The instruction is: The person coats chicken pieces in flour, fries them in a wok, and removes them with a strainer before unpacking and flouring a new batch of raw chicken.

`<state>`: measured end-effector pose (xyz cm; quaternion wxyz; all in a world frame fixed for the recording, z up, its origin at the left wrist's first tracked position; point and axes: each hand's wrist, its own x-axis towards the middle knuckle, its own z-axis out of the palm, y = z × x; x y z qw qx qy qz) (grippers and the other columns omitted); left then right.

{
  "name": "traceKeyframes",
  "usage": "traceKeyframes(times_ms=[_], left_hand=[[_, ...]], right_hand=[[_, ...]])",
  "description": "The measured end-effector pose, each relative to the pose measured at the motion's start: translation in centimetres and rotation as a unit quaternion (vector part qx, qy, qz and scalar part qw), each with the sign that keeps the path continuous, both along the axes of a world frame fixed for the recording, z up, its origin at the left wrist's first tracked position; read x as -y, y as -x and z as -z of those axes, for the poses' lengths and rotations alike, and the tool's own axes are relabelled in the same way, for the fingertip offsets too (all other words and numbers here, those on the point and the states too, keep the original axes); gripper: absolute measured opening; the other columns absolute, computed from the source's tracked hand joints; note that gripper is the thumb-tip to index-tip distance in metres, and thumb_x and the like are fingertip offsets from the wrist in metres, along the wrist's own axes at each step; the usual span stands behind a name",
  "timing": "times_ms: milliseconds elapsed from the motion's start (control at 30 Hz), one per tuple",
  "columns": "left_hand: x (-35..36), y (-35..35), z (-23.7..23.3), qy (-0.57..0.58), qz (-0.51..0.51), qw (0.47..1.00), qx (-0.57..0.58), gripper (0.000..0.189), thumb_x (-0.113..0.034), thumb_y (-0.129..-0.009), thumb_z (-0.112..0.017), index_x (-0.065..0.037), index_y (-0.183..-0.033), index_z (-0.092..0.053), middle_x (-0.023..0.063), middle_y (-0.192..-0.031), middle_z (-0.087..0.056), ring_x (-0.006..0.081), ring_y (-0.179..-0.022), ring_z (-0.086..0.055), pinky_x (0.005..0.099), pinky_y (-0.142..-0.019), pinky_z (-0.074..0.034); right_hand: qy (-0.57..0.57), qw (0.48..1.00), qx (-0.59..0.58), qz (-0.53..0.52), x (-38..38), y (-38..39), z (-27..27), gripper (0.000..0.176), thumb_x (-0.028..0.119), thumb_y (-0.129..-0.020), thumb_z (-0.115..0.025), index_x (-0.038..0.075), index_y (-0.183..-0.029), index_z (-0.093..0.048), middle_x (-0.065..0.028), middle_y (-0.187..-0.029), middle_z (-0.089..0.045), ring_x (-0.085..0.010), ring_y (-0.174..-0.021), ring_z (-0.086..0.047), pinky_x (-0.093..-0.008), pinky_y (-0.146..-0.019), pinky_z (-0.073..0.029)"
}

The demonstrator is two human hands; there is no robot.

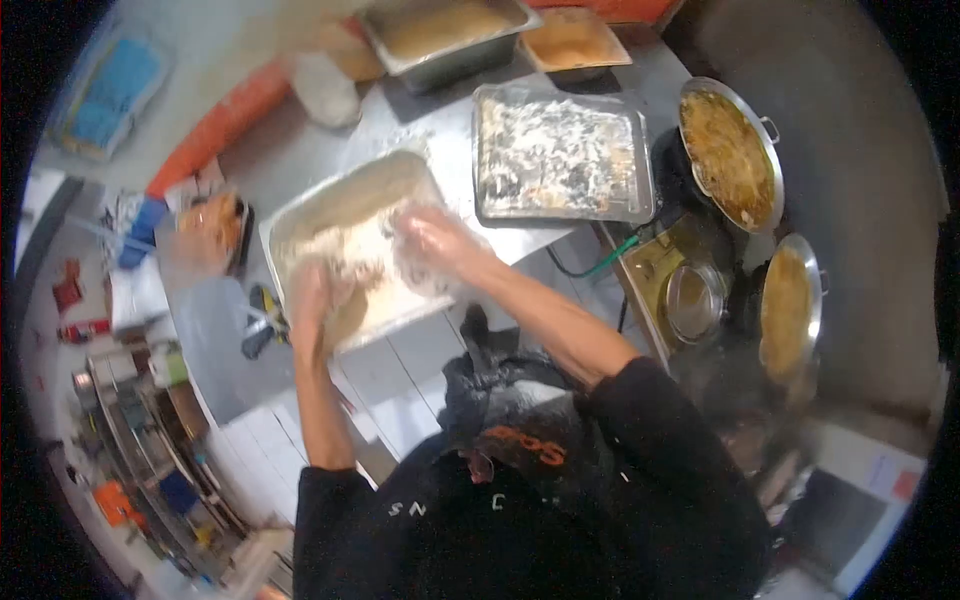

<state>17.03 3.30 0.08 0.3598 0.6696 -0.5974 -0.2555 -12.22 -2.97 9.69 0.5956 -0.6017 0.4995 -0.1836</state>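
Observation:
Both hands are over a deep metal pan point(278, 232) of pale flour-like powder point(375, 290). My left hand point(318, 290) is at the pan's left side, in or just above the powder, and its fingers are blurred. Toward the right side, my right hand point(432, 240) is coated in white, with its fingers smeared by motion and partly hidden. Between the hands lie some brownish, powder-coated pieces point(365, 272) that I cannot make out clearly. Beside the pan on the right is a rectangular tray point(560, 160), its surface dusted with white powder.
Two large pans of oil, one with frying food point(730, 155) and the other golden point(788, 312), stand at the right. Metal containers point(445, 35) line the back. Left of the powder pan are a tray of orange-brown food point(212, 228) and a black-and-yellow tool point(262, 325).

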Motion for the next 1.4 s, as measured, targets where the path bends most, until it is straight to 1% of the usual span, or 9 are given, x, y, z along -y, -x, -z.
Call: traceKeyframes(times_ms=[33, 800, 900, 1000, 1067, 1167, 1267, 1333, 1400], left_hand=[[0.9, -0.1, -1.2, 0.056, 0.096, 0.941, 0.319, 0.035, -0.032, -0.086, -0.063, 0.003, -0.088, -0.06, 0.0218, -0.084, -0.059, 0.0358, -0.075, -0.059, 0.0419, -0.07, -0.047], [1.7, 3.8, 0.3, -0.099, 0.125, 0.884, 0.44, 0.053, -0.051, -0.082, -0.066, 0.001, -0.088, -0.064, 0.0159, -0.079, -0.065, 0.0295, -0.072, -0.061, 0.0413, -0.069, -0.05], [0.9, 2.6, 0.6, -0.021, -0.023, 0.919, -0.394, 0.021, -0.021, -0.081, -0.066, 0.0, -0.078, -0.066, 0.0139, -0.071, -0.065, 0.0233, -0.067, -0.063, 0.0374, -0.06, -0.05], [0.6, 2.7, -4.0, -0.023, -0.037, 0.999, 0.011, 0.025, -0.02, -0.084, -0.064, 0.003, -0.077, -0.066, 0.0137, -0.069, -0.064, 0.0189, -0.064, -0.062, 0.035, -0.056, -0.049], [-0.1, 3.3, -5.2, -0.073, -0.01, 0.994, 0.076, 0.028, -0.022, -0.082, -0.068, 0.005, -0.077, -0.064, 0.013, -0.065, -0.062, 0.0181, -0.056, -0.059, 0.0352, -0.053, -0.048], [1.2, 3.7, -4.6, 0.168, -0.053, 0.957, 0.231, 0.031, -0.024, -0.082, -0.07, 0.004, -0.073, -0.061, 0.0124, -0.063, -0.058, 0.0161, -0.056, -0.056, 0.0372, -0.052, -0.045], [-0.2, 0.7, -1.4, -0.096, -0.066, 0.993, -0.022, 0.031, -0.026, -0.082, -0.073, 0.003, -0.077, -0.064, 0.0139, -0.064, -0.059, 0.0174, -0.06, -0.057, 0.0385, -0.056, -0.046], [-1.3, 4.7, -7.1, 0.029, -0.126, 0.961, -0.244, 0.028, -0.025, -0.083, -0.073, 0.003, -0.079, -0.067, 0.0134, -0.062, -0.061, 0.0201, -0.059, -0.057, 0.0404, -0.058, -0.046], [-0.3, 3.8, -7.3, 0.04, -0.04, 0.971, 0.232, 0.028, -0.026, -0.085, -0.071, 0.001, -0.092, -0.069, 0.0141, -0.073, -0.066, 0.0234, -0.064, -0.059, 0.0401, -0.059, -0.047]], right_hand=[[0.088, 0.992, 0.09, 0.026, 0.3, 0.5, 1.8, 0.038, 0.021, -0.086, -0.07, 0.007, -0.119, -0.056, -0.0105, -0.11, -0.061, -0.0245, -0.097, -0.062, -0.0358, -0.088, -0.052], [0.424, 0.899, -0.095, -0.048, -0.5, 1.6, 2.3, 0.032, 0.025, -0.084, -0.064, 0.003, -0.107, -0.062, -0.0201, -0.1, -0.062, -0.0364, -0.096, -0.061, -0.0446, -0.084, -0.05], [0.449, 0.891, -0.074, -0.004, -1.5, 1.0, -1.6, 0.032, 0.025, -0.087, -0.062, 0.005, -0.113, -0.06, -0.019, -0.105, -0.061, -0.0351, -0.098, -0.061, -0.0455, -0.086, -0.05], [0.498, 0.863, -0.078, 0.023, -0.7, 0.1, 1.5, 0.03, 0.021, -0.091, -0.06, 0.004, -0.117, -0.059, -0.0202, -0.106, -0.061, -0.0344, -0.098, -0.062, -0.0452, -0.084, -0.053], [-0.017, 0.968, 0.246, 0.041, 0.1, -0.5, 7.4, 0.033, 0.022, -0.094, -0.058, 0.004, -0.122, -0.057, -0.0214, -0.12, -0.057, -0.0328, -0.11, -0.059, -0.0448, -0.089, -0.052], [0.407, 0.913, -0.03, -0.022, 1.8, -0.9, 9.2, 0.039, 0.027, -0.097, -0.055, 0.008, -0.131, -0.054, -0.0174, -0.142, -0.045, -0.0259, -0.127, -0.05, -0.0379, -0.089, -0.053], [0.459, 0.87, -0.177, -0.039, -2.9, 0.1, 5.7, 0.037, 0.031, -0.096, -0.056, 0.007, -0.124, -0.059, -0.0144, -0.136, -0.053, -0.0231, -0.12, -0.055, -0.0336, -0.083, -0.054], [-0.101, 0.929, 0.356, 0.036, -1.2, 1.3, 3.8, 0.037, 0.033, -0.093, -0.06, 0.005, -0.116, -0.061, -0.0142, -0.116, -0.062, -0.0267, -0.103, -0.063, -0.0391, -0.082, -0.054], [0.372, 0.926, -0.06, 0.022, -2.3, 2.9, 0.1, 0.037, 0.031, -0.088, -0.064, 0.002, -0.111, -0.062, -0.0145, -0.104, -0.064, -0.0304, -0.096, -0.063, -0.0415, -0.083, -0.053]])
